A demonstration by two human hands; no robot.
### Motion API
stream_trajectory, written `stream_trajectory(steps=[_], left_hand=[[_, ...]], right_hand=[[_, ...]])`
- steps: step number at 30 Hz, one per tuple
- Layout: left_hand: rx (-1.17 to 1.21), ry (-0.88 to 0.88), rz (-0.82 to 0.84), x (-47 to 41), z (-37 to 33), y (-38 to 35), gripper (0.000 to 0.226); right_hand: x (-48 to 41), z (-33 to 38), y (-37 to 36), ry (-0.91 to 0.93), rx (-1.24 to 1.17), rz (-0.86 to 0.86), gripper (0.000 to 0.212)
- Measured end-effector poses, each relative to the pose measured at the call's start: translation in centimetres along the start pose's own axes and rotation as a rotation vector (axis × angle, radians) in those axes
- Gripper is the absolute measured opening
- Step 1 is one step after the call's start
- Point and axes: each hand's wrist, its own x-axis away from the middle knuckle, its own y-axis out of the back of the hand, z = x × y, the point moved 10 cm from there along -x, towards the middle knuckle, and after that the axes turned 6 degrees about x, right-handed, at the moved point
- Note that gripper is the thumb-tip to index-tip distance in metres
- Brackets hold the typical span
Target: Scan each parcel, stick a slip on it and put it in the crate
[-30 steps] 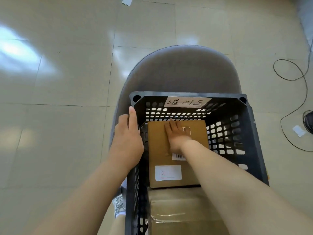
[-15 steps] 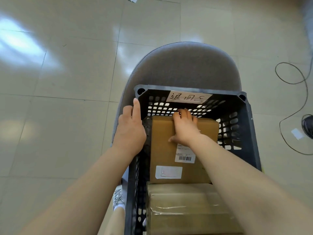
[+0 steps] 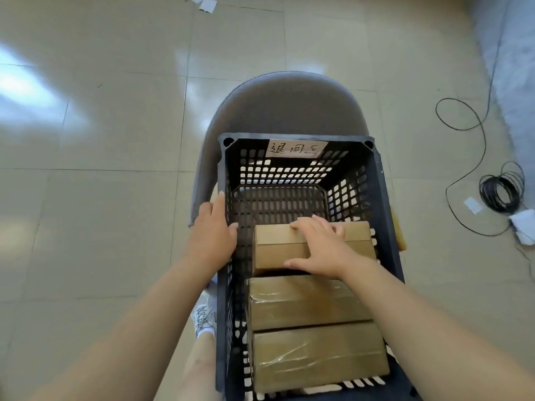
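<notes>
My right hand [image 3: 324, 250] is inside the crate [image 3: 385, 204], grip clamped on the box [image 3: 278, 251]: fingers [image 3: 307, 227] over its far top edge, thumb against the near face. The box stands on edge, about mid-crate, just beyond two taped parcels [image 3: 312, 328] that fill the near end. The far end of the crate floor is bare. My left hand [image 3: 212, 230] has its grip on the left rim, thumb hooked inside, fingers outside — steadying it.

Step, as I judge it: seating this box in the crate.

Doing it well:
- Keep the left hand on the rim. The crate sits on a chair [image 3: 289, 102], so a hard shove could shift it.
- Set the box down snug against the nearer taped parcel so the far space stays usable.
- Lower it flat or keep it on edge, but decide before letting go. Half-tilted, it would likely flop.
- Open the fingers only once the bottom edge bears on the floor of the crate, then lift the hand straight up, clear of the side wall.

No slip or barcode shows on the faces I can see — can't tell where they are. The paper tag [image 3: 296, 148] on the far rim has handwriting.
</notes>
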Motion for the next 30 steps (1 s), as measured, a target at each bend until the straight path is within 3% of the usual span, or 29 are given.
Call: stream_trajectory(steps=[5,9,15,20,25,30], left_hand=[[0.086,0.040,0.043,5.5,2.1,-0.5,0.054],[0.095,0.091,0.087,7.6,3.3,-0.7,0.044],[-0.027,0.093,0.084,7.8,3.5,-0.2,0.051],[-0.180,0.083,0.162,8.3,3.0,0.2,0.040],[-0.359,0.013,0.260,9.5,2.0,1.2,0.036],[-0.522,-0.174,0.334,10.2,-0.8,2.0,0.035]], right_hand=[[2.9,1.0,-0.5,-0.063,0.093,-0.100,0.079],[3.2,1.6,0.0,-0.035,0.096,-0.153,0.062],[2.4,1.9,0.3,-0.058,0.123,-0.034,0.058],[3.0,2.2,2.3,-0.088,0.170,-0.002,0.053],[6.2,2.1,4.7,-0.119,0.208,-0.007,0.046],[11.5,1.9,6.1,-0.266,0.111,-0.098,0.046]])
